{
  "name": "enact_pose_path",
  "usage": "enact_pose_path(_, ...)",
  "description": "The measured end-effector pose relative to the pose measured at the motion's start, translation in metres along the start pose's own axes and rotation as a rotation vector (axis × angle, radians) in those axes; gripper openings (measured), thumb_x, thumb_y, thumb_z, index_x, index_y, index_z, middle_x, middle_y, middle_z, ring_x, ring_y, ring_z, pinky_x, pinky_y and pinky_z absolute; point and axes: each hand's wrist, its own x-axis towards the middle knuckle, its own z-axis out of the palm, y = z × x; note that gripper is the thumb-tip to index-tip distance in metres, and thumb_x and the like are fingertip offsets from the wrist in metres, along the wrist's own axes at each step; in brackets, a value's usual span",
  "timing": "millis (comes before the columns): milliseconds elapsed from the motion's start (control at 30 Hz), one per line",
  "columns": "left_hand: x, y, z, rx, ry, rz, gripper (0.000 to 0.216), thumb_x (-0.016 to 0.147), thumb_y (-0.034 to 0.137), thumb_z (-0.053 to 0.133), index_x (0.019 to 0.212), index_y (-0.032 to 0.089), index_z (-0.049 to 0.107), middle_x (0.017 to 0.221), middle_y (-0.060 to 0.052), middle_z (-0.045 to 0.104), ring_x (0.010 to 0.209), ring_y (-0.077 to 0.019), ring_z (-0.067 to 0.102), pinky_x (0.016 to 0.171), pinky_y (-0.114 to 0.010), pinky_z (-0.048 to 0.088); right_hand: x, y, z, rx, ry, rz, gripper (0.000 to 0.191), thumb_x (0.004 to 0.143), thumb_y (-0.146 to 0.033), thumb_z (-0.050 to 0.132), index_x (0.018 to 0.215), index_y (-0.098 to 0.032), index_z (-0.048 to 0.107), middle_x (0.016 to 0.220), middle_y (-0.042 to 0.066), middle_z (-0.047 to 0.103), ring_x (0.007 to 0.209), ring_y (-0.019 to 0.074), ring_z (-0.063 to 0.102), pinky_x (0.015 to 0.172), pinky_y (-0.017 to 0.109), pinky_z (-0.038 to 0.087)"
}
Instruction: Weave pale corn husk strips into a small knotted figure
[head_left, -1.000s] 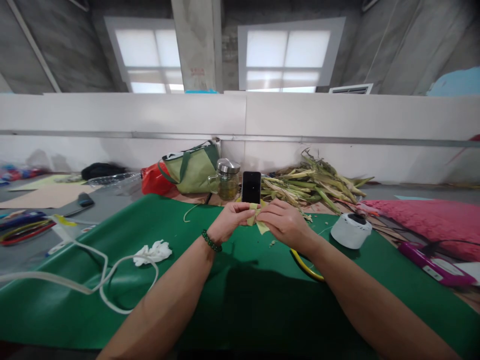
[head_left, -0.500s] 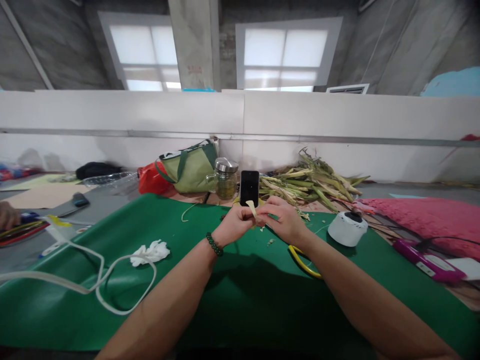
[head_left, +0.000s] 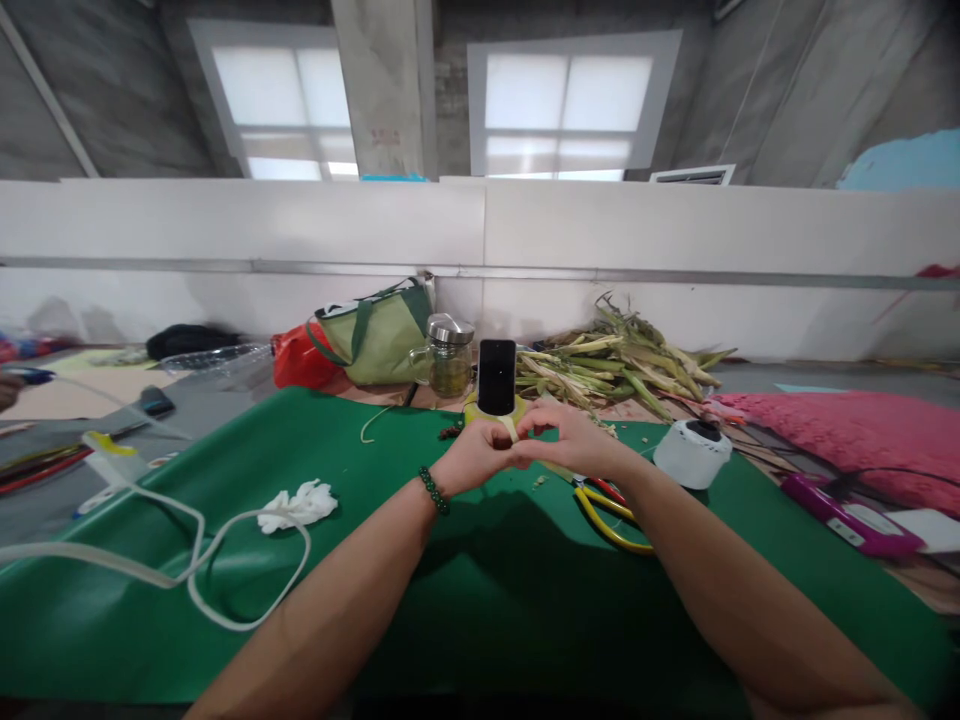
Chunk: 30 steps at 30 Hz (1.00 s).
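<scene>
Since the pale strip (head_left: pixel 510 427) looks flimsy, my left hand (head_left: pixel 475 460) and right hand (head_left: pixel 576 442) pinch it, phone (head_left: pixel 496 376) at twelve o'clock.

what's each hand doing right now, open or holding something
Left hand: closed, holding a pale strip.
Right hand: curled at the same strip; whether it grips cannot be told.

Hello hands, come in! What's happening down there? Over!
Left hand and right hand together, both on a pale strip. Phone upright just beyond. Yellow-handled tool on green mat, partly hidden by right forearm.
</scene>
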Motion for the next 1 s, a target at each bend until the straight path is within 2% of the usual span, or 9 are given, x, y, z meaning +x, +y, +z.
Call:
enact_pose_path(133,0.001,-0.002,0.002,0.024,-0.012,-0.016,0.018,0.062,0.024,0.070,0.050,0.012,0.066,0.044,0.002,0.054,0.045,-0.0072,0.042,0.045,-0.019,0.031,-0.001,-0.001,0.002,-0.065,0.064,-0.039,0.013,0.078,-0.019,0.064,0.065,-0.017,0.064,0.074,0.002,0.056,0.073,0.0142,0.053,0.070,0.026,0.042)
enact_pose_path(267,0.000,0.001,0.004,-0.038,-0.067,-0.004,0.010,0.063,0.017,0.066,0.057,0.012,0.071,0.053,-0.002,0.065,0.051,-0.0104,0.053,0.051,-0.020,0.040,0.001,0.002,0.003,-0.029,-0.019,-0.142,0.016,0.084,-0.022,0.059,0.069,-0.017,0.064,0.072,0.003,0.057,0.077,0.0153,0.054,0.072,0.027,0.042)
enact_pose_path(400,-0.002,0.006,0.003,-0.109,-0.069,-0.010,0.011,0.064,0.019,0.066,0.057,0.013,0.072,0.057,-0.004,0.068,0.055,-0.0129,0.058,0.054,-0.021,0.045,0.002,0.000,0.006,0.034,0.038,-0.092,0.013,0.084,-0.024,0.057,0.075,-0.017,0.063,0.076,0.003,0.062,0.075,0.0150,0.055,0.069,0.027,0.042)
enact_pose_path(500,-0.002,0.009,0.000,-0.160,0.024,-0.020,0.013,0.065,0.024,0.068,0.061,0.013,0.073,0.060,-0.005,0.070,0.056,-0.0139,0.060,0.053,-0.021,0.045,0.001,-0.001,0.004,0.096,0.131,0.014,0.013,0.083,-0.029,0.057,0.082,-0.016,0.061,0.076,0.002,0.063,0.067,0.0130,0.055,0.060,0.024,0.042)
enact_pose_path(600,-0.003,0.011,-0.003,-0.254,0.138,-0.017,0.017,0.063,0.028,0.072,0.069,0.012,0.074,0.063,-0.006,0.071,0.060,-0.0163,0.063,0.056,-0.023,0.048,0.000,0.002,0.002,-0.024,0.188,0.069,0.018,0.078,-0.035,0.065,0.076,-0.017,0.063,0.071,0.001,0.063,0.064,0.0131,0.054,0.057,0.024,0.039)
enact_pose_path(733,-0.001,0.008,-0.002,-0.392,0.250,-0.035,0.024,0.057,0.029,0.078,0.073,0.012,0.075,0.067,-0.006,0.073,0.067,-0.0205,0.067,0.065,-0.029,0.052,-0.002,0.007,0.005,-0.252,0.331,0.031,0.012,0.078,-0.029,0.066,0.070,-0.020,0.068,0.072,0.002,0.063,0.071,0.0157,0.057,0.062,0.025,0.039)
enact_pose_path(833,0.001,0.006,0.001,-0.404,0.316,-0.032,0.023,0.057,0.030,0.079,0.071,0.013,0.075,0.064,-0.005,0.072,0.065,-0.0192,0.066,0.063,-0.028,0.051,-0.004,0.003,0.010,-0.396,0.464,-0.032,0.015,0.081,-0.029,0.062,0.068,-0.021,0.066,0.072,0.005,0.063,0.076,0.0184,0.058,0.064,0.027,0.039)
enact_pose_path(900,0.001,0.006,0.001,-0.385,0.355,-0.020,0.022,0.055,0.030,0.080,0.069,0.013,0.075,0.063,-0.004,0.071,0.063,-0.0178,0.064,0.060,-0.026,0.050,-0.006,-0.001,0.014,-0.400,0.464,0.001,0.019,0.083,-0.031,0.059,0.067,-0.020,0.062,0.067,0.004,0.062,0.069,0.0177,0.057,0.060,0.027,0.038)
enact_pose_path(1000,0.001,0.006,0.002,-0.397,0.383,-0.026,0.025,0.052,0.033,0.082,0.066,0.013,0.074,0.066,-0.003,0.071,0.063,-0.0162,0.062,0.058,-0.024,0.049,-0.005,-0.003,0.018,-0.162,0.357,0.131,0.020,0.086,-0.030,0.053,0.069,-0.020,0.056,0.060,0.001,0.062,0.054,0.0143,0.055,0.053,0.026,0.036)
